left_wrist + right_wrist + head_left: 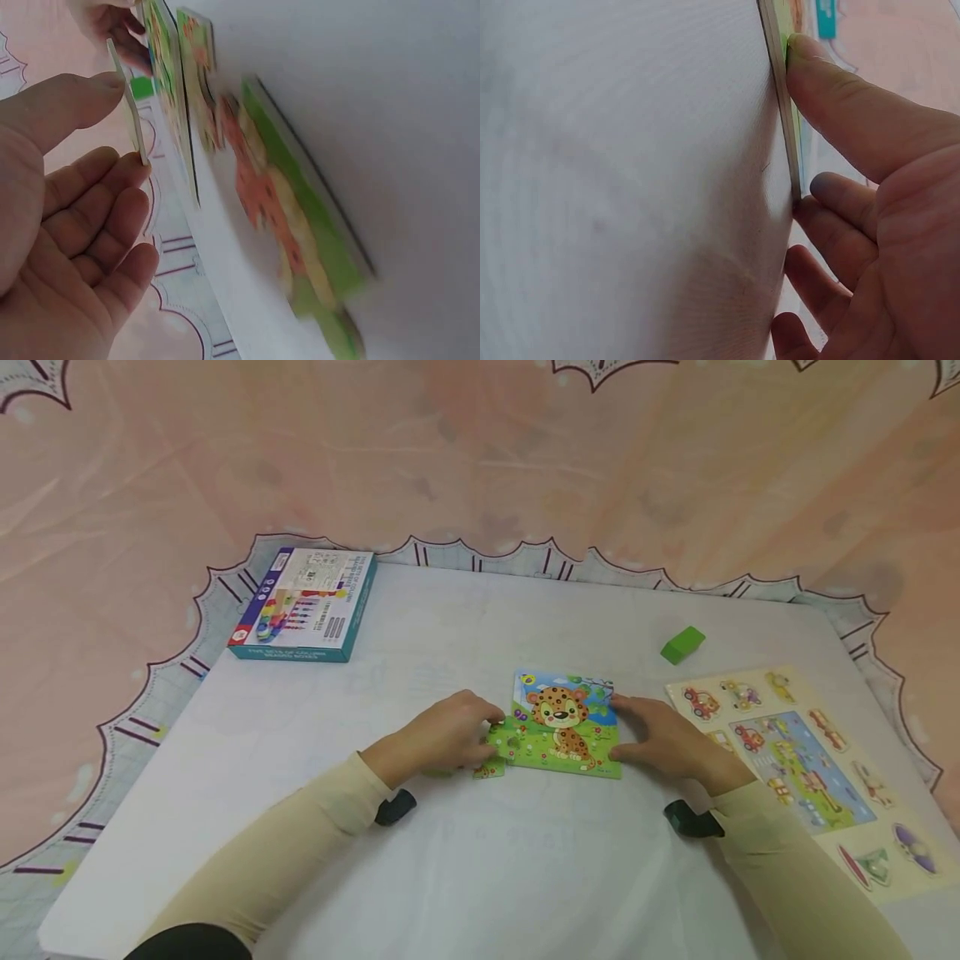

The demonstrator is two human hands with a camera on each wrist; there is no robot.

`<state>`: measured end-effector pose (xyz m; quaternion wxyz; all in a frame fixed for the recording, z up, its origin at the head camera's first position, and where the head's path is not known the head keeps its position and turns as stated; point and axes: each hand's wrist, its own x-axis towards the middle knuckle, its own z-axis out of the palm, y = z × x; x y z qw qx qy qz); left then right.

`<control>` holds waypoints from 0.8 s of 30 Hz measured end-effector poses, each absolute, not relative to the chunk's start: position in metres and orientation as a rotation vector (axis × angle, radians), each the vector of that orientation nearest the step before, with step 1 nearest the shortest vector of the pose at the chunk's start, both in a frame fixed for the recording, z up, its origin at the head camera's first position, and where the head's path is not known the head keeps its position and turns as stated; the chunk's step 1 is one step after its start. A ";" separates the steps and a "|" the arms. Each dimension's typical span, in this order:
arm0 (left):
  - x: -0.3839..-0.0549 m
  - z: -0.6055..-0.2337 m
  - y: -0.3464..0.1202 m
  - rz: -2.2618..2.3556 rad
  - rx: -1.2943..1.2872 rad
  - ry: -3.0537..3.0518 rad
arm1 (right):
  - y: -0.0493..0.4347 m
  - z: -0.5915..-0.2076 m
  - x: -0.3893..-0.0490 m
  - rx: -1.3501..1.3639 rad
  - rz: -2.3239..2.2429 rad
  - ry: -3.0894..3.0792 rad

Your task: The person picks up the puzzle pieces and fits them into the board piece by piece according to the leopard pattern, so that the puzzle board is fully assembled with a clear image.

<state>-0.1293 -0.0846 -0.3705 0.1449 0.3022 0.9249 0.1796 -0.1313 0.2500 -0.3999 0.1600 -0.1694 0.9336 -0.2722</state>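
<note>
A leopard picture puzzle [566, 727] lies on the white table. My left hand [450, 732] pinches a thin green puzzle piece [132, 112] between thumb and fingertips, and in the head view this piece overlaps the picture's left side. Beneath that hand are loose puzzle pieces [270, 202] with orange spotted shapes on green, partly hidden from the head camera. At the picture's right edge is my right hand [667, 737]. Its thumb [832, 97] lies on the puzzle's face, while a fingertip meets the corner, so the hand holds the board by its edge.
A colourful boxed toy set [303, 602] lies at the back left. Toward the back right sits a green block [682, 645]. Under and beside my right forearm is a pale yellow board [832, 735] with small pictures. A patterned cloth [480, 460] hangs behind the table.
</note>
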 end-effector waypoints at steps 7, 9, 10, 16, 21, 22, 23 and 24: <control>-0.130 -0.374 -0.069 0.501 0.967 2.663 | 0.250 -0.400 -0.131 -0.475 -0.769 2.676; -0.130 -0.376 -0.064 0.488 0.985 2.665 | 0.250 -0.400 -0.131 -0.476 -0.769 2.677; -0.130 -0.377 -0.062 0.478 0.992 2.665 | 0.250 -0.400 -0.131 -0.477 -0.770 2.677; -0.128 -0.382 -0.049 0.428 1.014 2.689 | 0.250 -0.400 -0.131 -0.494 -0.778 2.676; -0.126 -0.382 -0.043 0.417 1.020 2.725 | 0.250 -0.400 -0.131 -0.509 -0.770 2.680; -0.125 -0.381 -0.042 0.417 1.022 2.732 | 0.250 -0.400 -0.131 -0.510 -0.769 2.680; -0.125 -0.382 -0.041 0.418 1.023 2.739 | 0.250 -0.399 -0.131 -0.512 -0.768 2.680; -0.125 -0.382 -0.041 0.416 1.024 2.747 | 0.250 -0.399 -0.131 -0.515 -0.767 2.680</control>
